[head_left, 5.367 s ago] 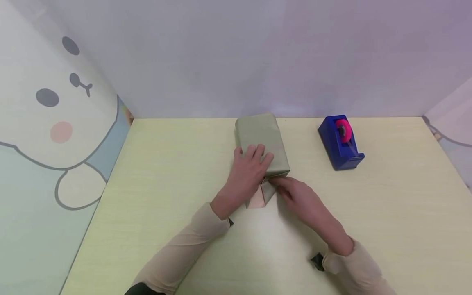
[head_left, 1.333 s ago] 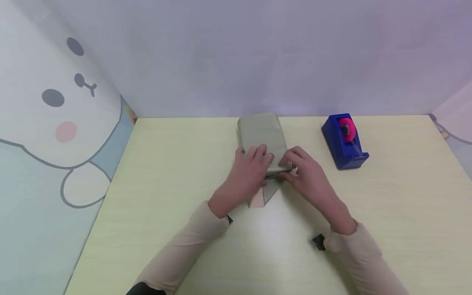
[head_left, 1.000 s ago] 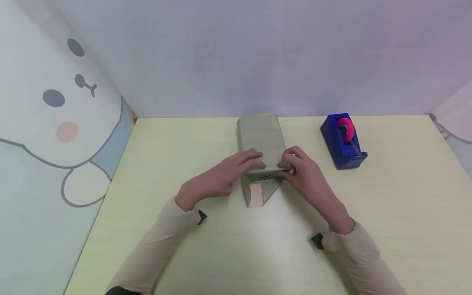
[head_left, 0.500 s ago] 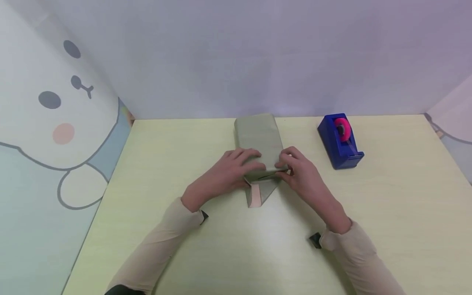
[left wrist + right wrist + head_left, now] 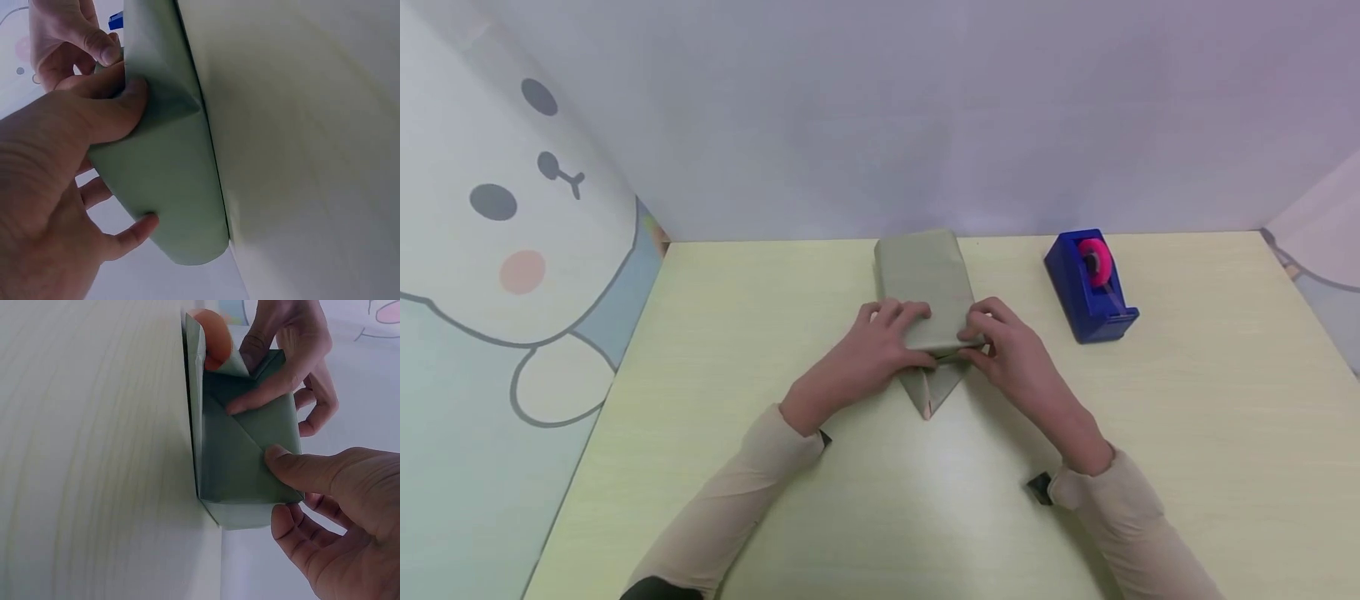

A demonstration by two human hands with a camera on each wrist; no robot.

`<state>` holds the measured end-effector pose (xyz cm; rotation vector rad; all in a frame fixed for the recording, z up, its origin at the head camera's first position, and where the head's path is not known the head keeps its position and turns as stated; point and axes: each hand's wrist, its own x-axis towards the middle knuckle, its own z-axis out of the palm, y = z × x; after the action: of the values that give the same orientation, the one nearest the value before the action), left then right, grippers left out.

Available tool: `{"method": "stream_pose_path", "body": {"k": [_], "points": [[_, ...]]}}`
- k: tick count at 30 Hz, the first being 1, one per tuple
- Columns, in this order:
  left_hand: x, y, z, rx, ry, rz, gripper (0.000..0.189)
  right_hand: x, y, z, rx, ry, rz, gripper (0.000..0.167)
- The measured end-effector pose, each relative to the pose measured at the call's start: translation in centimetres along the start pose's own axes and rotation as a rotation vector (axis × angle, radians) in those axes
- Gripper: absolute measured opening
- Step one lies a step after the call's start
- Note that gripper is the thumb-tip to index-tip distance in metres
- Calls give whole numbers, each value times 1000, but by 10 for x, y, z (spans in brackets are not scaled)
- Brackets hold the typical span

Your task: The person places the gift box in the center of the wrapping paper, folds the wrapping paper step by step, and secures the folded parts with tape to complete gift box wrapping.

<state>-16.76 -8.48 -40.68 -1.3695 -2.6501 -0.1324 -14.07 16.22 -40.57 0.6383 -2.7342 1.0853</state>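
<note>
A box wrapped in grey-green paper (image 5: 928, 275) lies on the table, its near end facing me. From that end a paper flap (image 5: 934, 385) sticks out, narrowed to a point with a sliver of its peach inside showing. My left hand (image 5: 865, 354) grips the box's near left corner; in the left wrist view its thumb presses the folded side paper (image 5: 165, 103). At the near right corner my right hand (image 5: 1018, 362) pinches the box, thumb on the folded end panel (image 5: 234, 450) and fingers on top. The peach inside (image 5: 217, 337) curls by the left hand in the right wrist view.
A blue tape dispenser (image 5: 1086, 287) with a pink roll stands to the right of the box. The pale wooden table (image 5: 745, 308) meets a light wall (image 5: 820, 125) behind, with a cartoon-animal print (image 5: 512, 250) at the left.
My left hand let go of the top, shifted left, then closed on the near left corner. The flap's left side has folded inward, covering most of the peach strip. My right hand stays at its corner.
</note>
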Motion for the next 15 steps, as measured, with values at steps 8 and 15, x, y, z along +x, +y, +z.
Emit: {"method": "stream_pose_path", "body": {"k": [8, 15], "points": [[-1, 4, 4, 52, 25, -13, 36, 0, 2, 1, 12, 2, -3, 25], [1, 7, 4, 84, 44, -24, 31, 0, 2, 1, 12, 2, 6, 25]]}}
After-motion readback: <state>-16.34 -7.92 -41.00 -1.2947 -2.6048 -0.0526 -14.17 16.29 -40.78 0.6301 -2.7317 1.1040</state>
